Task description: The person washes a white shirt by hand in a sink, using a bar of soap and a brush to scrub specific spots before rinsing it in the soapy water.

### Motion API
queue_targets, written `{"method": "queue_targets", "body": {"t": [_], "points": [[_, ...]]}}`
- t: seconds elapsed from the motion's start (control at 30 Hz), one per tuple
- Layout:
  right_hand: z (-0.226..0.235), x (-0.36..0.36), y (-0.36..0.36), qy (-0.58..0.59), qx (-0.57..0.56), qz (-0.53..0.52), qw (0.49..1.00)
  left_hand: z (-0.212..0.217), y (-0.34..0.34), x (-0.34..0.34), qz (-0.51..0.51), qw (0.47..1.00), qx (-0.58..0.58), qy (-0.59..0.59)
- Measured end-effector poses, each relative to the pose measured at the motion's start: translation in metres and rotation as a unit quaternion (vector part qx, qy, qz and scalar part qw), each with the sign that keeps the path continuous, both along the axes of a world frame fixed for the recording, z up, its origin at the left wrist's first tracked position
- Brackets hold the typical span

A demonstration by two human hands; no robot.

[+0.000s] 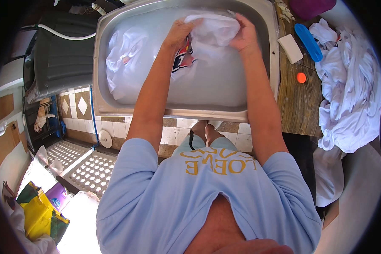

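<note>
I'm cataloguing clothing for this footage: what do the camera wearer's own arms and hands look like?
The left hand and right hand are ungloved, and no watch or bracelet shows. The forearms are uncovered, below short, loose, light blue sleeves. Some fingers are hidden, so I can't rule out rings.

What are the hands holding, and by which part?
A white cloth: the left hand holds the left side of its bunched part, the right hand the right side.
</note>
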State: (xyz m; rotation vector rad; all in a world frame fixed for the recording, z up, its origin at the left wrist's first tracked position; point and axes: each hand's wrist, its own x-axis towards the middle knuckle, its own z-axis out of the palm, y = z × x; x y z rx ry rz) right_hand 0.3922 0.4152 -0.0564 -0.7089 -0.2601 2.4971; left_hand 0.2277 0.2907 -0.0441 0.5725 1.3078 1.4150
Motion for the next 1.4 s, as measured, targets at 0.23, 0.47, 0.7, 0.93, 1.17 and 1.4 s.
{"method": "queue_targets", "body": {"t": [0.23,0.47,0.7,0.93,1.17,1.4], "points": [[-0.065,0.002,-0.007,0.028,0.127,0.002,0.992,0.034,0.031,0.115,0.113,0.906,0.159,0.376],[0.022,-0.030,-0.045,-0.197,0.003,-0.118,0.973,0.004,0.060,0.068,0.142,0.905,-0.008,0.401],[-0.027,-0.007,-0.031,-0.084,0.112,-0.068,0.988,-0.006,0.054,0.090,0.121,0.885,0.135,0.428],[0.031,-0.006,-0.019,-0.112,0.124,0.024,0.986,-0.007,0.013,0.009,0.142,0.980,0.051,0.131],[0.023,-0.001,-0.010,-0.091,0.234,0.072,0.965,0.017,-0.016,-0.003,0.070,0.997,-0.002,-0.039],[0.041,-0.002,-0.014,-0.086,0.226,0.063,0.968,0.021,-0.018,-0.009,0.051,0.996,0.054,-0.054]]}}
